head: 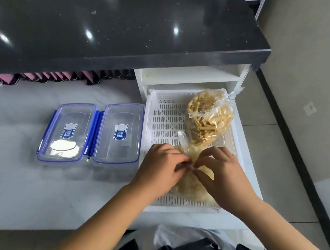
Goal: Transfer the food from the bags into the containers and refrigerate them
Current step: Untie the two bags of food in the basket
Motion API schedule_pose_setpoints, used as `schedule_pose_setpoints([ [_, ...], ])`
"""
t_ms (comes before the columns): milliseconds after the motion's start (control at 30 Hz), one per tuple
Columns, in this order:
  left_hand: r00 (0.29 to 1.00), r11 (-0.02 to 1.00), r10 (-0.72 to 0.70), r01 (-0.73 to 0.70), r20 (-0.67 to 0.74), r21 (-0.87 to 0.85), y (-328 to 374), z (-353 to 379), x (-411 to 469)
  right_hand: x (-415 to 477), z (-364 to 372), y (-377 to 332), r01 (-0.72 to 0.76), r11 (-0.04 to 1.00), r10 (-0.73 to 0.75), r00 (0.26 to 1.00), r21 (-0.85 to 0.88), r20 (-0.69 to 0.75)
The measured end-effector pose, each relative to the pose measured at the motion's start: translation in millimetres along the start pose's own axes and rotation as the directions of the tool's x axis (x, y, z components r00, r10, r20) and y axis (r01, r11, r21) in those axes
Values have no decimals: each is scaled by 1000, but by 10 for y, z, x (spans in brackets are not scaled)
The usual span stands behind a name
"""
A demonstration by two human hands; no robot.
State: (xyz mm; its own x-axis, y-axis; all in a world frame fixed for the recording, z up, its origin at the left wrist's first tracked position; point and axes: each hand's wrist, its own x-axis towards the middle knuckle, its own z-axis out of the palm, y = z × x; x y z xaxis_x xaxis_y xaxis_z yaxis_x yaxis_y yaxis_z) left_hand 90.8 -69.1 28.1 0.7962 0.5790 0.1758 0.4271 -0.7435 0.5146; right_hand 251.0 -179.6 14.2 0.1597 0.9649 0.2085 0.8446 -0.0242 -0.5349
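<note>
Both hands at the near bag's knot

Lower right of frame: left hand (160, 164) and right hand (220, 170) pinch the near bag (188, 183) in the white tray (161, 111); two lidded containers (93, 133) sit left.

Containers: two lidded containers (67, 132) (119, 132) touching side by side on the counter (4, 176), left of the tray (161, 113).
Tray: one bag (209, 118) at the back, another bag (192, 183) nearer, under both hands.

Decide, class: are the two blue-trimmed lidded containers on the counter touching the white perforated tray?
Cannot tell. In the head view the right container sits right against the white perforated tray edge, but no clear gap or contact shows; the left container is apart.
</note>
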Motion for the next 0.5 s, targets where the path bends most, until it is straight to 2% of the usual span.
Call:
schedule_pose_setpoints([
  [100,1000,997,29,-29,5,78,-29,-25,59,112,-59,-12,100,988,-98,995,-120,24],
  [167,999,999,28,-26,-41,41,-27,-82,118,204,-173,-23,125,986,-121,991,-108,50],
  [300,983,975,-52,12,-174,-224,19,-250,187,340,-467,-77,66,995,-72,995,81,70],
  [400,972,914,-137,50,-190,-403,57,-333,150,345,-598,-164,78,982,-85,996,174,33],
  [500,949,849,-249,118,-193,-515,55,-320,97,286,-625,-126,34,965,-32,999,259,-12],
])
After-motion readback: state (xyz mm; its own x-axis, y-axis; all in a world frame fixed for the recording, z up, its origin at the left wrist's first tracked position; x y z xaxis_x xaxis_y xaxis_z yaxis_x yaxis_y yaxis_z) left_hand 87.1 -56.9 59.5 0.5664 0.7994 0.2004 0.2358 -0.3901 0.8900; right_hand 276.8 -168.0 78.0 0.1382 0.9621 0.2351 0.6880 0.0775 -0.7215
